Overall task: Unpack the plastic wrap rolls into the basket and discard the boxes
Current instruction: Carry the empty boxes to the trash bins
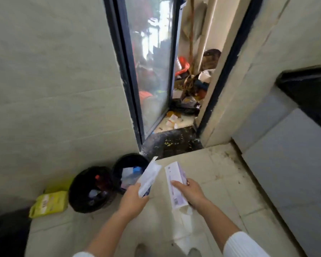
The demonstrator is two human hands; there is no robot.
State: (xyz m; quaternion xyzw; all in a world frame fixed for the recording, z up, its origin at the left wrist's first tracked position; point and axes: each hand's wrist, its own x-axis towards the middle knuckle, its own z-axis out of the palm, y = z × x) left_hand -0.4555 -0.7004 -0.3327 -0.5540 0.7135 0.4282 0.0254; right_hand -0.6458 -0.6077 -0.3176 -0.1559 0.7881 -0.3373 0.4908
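Left grip point(132, 196) and right grip point(190, 191) each pinch a long box point(150, 176), point(175, 186), which I judge emptied, holding them above the nearer bin point(130, 170) for discarding.

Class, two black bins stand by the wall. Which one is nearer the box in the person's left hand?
The farther bin, beside the glass door: the left hand's box overlaps its rim. The other bin sits left of it, next to the yellow packet.
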